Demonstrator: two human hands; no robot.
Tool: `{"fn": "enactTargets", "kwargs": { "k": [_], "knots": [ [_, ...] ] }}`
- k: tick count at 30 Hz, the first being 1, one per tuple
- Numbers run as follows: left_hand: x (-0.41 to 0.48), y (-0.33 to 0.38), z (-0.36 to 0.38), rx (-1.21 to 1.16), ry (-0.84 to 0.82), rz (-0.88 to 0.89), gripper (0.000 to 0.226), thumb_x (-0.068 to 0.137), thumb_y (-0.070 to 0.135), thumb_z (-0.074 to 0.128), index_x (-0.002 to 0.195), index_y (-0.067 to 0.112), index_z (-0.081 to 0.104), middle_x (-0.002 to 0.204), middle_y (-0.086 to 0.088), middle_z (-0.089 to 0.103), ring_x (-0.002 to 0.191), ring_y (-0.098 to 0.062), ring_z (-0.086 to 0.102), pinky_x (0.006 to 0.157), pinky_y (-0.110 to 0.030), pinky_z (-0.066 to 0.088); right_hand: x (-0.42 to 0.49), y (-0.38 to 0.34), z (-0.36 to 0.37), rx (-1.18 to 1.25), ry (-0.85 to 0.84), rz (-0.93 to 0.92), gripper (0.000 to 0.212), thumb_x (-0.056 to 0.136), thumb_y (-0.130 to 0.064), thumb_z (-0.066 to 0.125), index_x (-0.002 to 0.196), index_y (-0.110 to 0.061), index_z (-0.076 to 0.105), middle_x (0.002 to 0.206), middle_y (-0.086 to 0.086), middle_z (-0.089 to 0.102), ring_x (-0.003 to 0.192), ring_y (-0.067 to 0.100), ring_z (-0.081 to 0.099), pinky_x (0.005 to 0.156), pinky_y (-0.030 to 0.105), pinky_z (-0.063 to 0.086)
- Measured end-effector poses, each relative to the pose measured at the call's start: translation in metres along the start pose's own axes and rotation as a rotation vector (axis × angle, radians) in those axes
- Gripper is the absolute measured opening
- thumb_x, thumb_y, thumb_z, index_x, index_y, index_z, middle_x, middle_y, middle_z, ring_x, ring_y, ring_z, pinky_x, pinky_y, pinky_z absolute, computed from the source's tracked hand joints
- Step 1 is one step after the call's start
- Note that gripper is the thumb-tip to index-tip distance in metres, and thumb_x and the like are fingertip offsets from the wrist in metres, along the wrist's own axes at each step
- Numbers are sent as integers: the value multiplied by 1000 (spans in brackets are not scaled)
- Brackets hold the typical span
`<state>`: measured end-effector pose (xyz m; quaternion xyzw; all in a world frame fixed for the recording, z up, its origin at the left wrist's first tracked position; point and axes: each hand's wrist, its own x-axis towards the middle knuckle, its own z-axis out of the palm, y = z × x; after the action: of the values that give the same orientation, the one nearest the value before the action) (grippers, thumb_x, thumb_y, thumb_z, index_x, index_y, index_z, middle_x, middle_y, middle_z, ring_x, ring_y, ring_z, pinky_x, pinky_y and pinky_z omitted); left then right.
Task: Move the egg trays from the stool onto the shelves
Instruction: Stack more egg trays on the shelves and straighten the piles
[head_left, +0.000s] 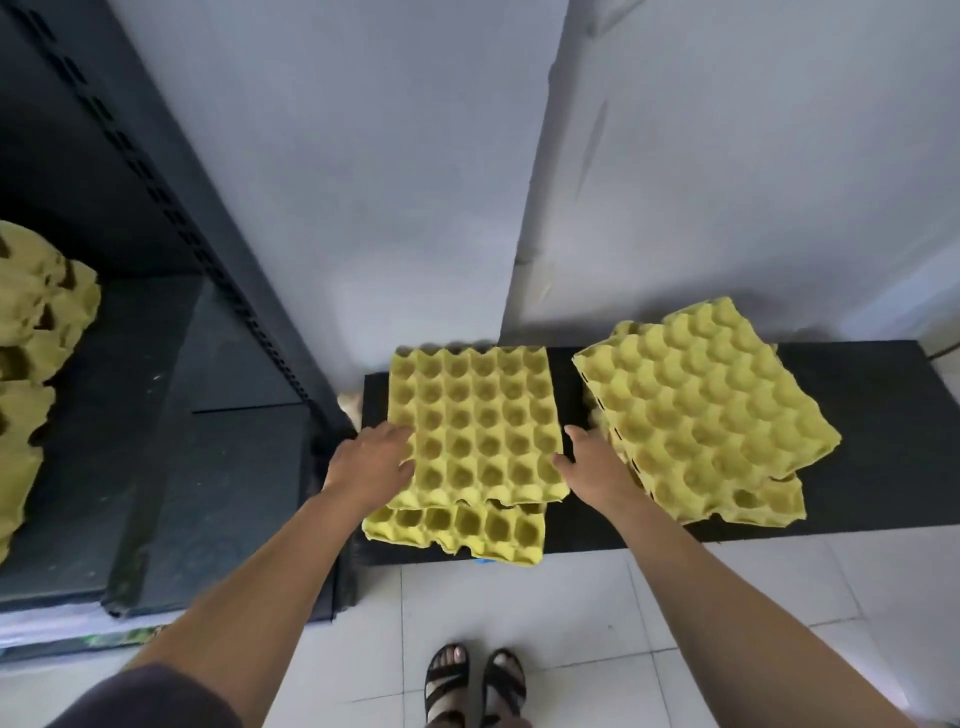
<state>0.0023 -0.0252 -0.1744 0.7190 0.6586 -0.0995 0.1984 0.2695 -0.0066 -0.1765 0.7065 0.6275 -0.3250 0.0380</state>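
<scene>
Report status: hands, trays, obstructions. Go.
Left hand on left stack, right hand at its right edge. Right stack sits on stool. Shelf post close left.

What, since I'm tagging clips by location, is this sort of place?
Probably a storeroom: dark metal shelves, empty egg trays stacked on a black stool, tiled floor.

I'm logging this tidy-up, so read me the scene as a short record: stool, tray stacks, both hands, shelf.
stool: black, against the wall, holds two stacks
left stack: yellow egg trays; top tray shifted back off the one under it
right stack: yellow, turned askew
left hand: rests on the top tray's left edge
right hand: open, at that tray's right edge
shelf: dark, left of the stool, holds shelved trays
</scene>
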Motion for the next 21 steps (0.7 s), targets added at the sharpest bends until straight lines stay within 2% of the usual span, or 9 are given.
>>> {"fn": "enactTargets", "kwargs": {
  "k": [3, 5, 9, 11, 13, 16, 21],
  "knots": [
    [32, -9, 49, -55, -33, -102, 62, 94, 40, 46, 148, 22, 20, 140, -5, 37, 123, -25, 41, 90, -40, 43, 43, 19, 37, 33, -19, 50, 57, 97, -33, 48, 146, -10, 29, 140, 17, 37, 124, 34, 45, 100, 39, 40],
    [51, -12, 75, -117, -65, -189, 67, 93, 42, 48, 147, 18, 17, 144, -7, 29, 127, -28, 35, 94, -42, 40, 69, 30, 57, 48, 7, 87, 60, 95, -37, 50, 145, -9, 30, 138, 19, 38, 123, 35, 45, 99, 39, 41],
    [88, -14, 116, -367, -89, -396, 87, 89, 46, 55, 149, 18, -1, 151, -11, 17, 133, -35, 28, 101, -45, 34, 112, 41, 88, 235, 70, 203, 82, 93, -38, 54, 151, -6, 6, 147, 24, 29, 130, 39, 38, 104, 44, 39],
    [97, -11, 127, -503, -82, -458, 101, 85, 48, 61, 149, 17, -11, 150, -13, 16, 133, -36, 28, 101, -44, 35, 123, 41, 98, 375, 54, 255, 86, 94, -38, 54, 151, -7, -2, 148, 22, 30, 128, 36, 43, 97, 39, 42],
    [98, -4, 133, -557, -45, -489, 110, 81, 46, 66, 148, 16, -16, 148, -14, 14, 132, -35, 27, 102, -43, 35, 127, 40, 100, 440, 34, 280, 81, 93, -34, 57, 150, -6, 6, 141, 18, 43, 118, 32, 53, 80, 31, 46],
    [93, 7, 126, -571, 3, -514, 112, 79, 43, 70, 148, 16, -14, 146, -14, 15, 131, -35, 27, 103, -43, 34, 124, 37, 90, 505, 130, 286, 59, 87, -22, 64, 135, -4, 34, 125, 15, 53, 105, 28, 56, 75, 28, 43],
    [71, 14, 74, -625, 33, -499, 107, 81, 41, 68, 149, 19, -11, 148, -14, 13, 134, -35, 24, 103, -46, 33, 90, 14, 43, 530, 217, 223, 53, 83, -15, 65, 127, -3, 40, 110, 10, 58, 81, 17, 52, 60, 23, 39]
  ]
}}
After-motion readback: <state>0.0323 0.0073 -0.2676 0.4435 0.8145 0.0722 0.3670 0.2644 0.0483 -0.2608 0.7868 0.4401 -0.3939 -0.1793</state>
